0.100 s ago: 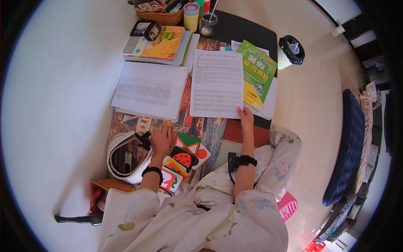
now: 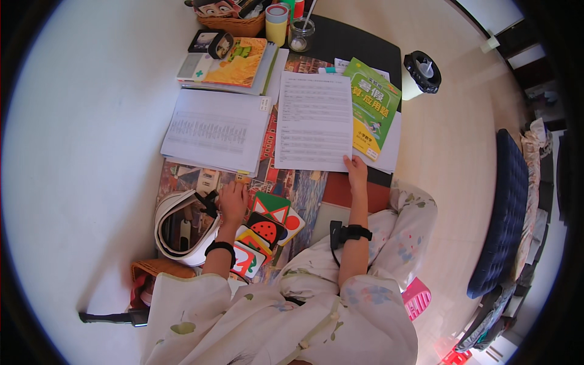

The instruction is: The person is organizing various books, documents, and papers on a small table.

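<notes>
My right hand [image 2: 358, 170] pinches the lower right corner of a printed sheet of paper [image 2: 313, 125], which lies over the table's middle. A green and yellow workbook [image 2: 373, 106] is just right of that sheet. My left hand [image 2: 233, 199] rests on the table with its fingers out flat, holding nothing. Above it lies a stack of printed papers [image 2: 213, 131]. Several colourful picture cards [image 2: 267, 228] are spread to its right, and a white rounded holder [image 2: 167, 228] with a dark clip stands to its left.
Books [image 2: 243, 64] with a black strapped device [image 2: 212, 42] on top are at the far left. Behind stand a wicker basket [image 2: 240, 25], a yellow cup [image 2: 277, 30] and a glass jar [image 2: 301, 36]. A lidded bin [image 2: 413, 91] is beyond the table's right edge [image 2: 395, 146].
</notes>
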A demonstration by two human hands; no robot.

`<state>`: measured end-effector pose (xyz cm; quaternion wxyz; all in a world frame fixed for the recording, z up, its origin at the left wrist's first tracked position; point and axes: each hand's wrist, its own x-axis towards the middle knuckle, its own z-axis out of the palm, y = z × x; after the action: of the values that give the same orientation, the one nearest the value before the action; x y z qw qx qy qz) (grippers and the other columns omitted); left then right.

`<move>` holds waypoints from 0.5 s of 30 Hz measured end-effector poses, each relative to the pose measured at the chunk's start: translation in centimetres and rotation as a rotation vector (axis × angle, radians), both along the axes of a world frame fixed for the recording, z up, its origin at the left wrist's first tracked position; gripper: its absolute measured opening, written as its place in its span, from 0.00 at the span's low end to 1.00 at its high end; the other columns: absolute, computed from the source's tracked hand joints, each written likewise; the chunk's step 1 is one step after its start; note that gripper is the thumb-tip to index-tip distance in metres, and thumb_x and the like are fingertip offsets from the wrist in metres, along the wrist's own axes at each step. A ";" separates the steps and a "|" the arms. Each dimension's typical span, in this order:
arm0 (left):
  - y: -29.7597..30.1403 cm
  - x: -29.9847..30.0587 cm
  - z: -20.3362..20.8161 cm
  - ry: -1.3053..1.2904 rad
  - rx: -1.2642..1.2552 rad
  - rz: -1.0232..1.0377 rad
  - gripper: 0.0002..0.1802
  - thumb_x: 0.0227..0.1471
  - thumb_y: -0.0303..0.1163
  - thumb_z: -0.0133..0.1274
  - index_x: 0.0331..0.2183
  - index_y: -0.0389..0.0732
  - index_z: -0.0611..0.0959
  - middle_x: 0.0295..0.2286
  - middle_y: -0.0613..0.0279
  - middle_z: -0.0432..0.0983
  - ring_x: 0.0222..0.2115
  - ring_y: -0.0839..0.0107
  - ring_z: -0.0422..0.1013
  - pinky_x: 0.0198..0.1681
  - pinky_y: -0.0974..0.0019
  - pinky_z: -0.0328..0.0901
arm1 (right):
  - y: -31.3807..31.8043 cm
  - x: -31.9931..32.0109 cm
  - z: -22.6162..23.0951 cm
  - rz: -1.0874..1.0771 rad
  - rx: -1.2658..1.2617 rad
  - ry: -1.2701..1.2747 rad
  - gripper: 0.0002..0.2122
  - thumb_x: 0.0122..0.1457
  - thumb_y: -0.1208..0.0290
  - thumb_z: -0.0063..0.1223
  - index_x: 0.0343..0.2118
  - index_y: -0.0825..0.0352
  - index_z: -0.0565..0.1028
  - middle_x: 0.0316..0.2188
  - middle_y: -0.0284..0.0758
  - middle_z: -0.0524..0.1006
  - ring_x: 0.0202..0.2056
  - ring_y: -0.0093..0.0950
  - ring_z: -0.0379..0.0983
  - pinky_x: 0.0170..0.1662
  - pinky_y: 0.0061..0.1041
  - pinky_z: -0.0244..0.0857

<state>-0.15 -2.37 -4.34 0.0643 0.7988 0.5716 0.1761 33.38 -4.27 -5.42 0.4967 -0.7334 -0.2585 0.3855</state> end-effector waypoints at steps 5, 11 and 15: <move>0.0 -0.1 -0.2 -0.014 -0.002 -0.010 0.06 0.44 0.32 0.45 0.24 0.40 0.71 0.23 0.59 0.64 0.27 0.60 0.62 0.32 0.59 0.56 | 0.0 0.2 -0.3 0.011 -0.006 -0.004 0.12 0.51 0.66 0.51 0.30 0.71 0.70 0.22 0.28 0.71 0.25 0.14 0.62 0.29 0.12 0.55; 0.0 0.0 -0.1 -0.024 -0.006 -0.005 0.05 0.44 0.32 0.45 0.23 0.40 0.71 0.23 0.59 0.64 0.27 0.60 0.62 0.32 0.59 0.56 | 0.0 0.2 -0.5 0.015 0.002 0.021 0.12 0.51 0.67 0.50 0.31 0.72 0.70 0.22 0.28 0.72 0.25 0.13 0.63 0.29 0.12 0.55; 0.0 -0.1 -0.2 -0.014 -0.019 -0.003 0.05 0.44 0.32 0.45 0.23 0.40 0.71 0.23 0.59 0.64 0.27 0.60 0.62 0.32 0.59 0.56 | 0.1 0.1 -0.5 0.014 0.014 0.017 0.11 0.51 0.67 0.50 0.31 0.72 0.70 0.23 0.29 0.72 0.25 0.13 0.63 0.30 0.11 0.56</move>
<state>-0.26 -2.38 -4.51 0.0763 0.7977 0.5716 0.1762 33.50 -4.19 -5.93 0.5013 -0.7249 -0.2621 0.3931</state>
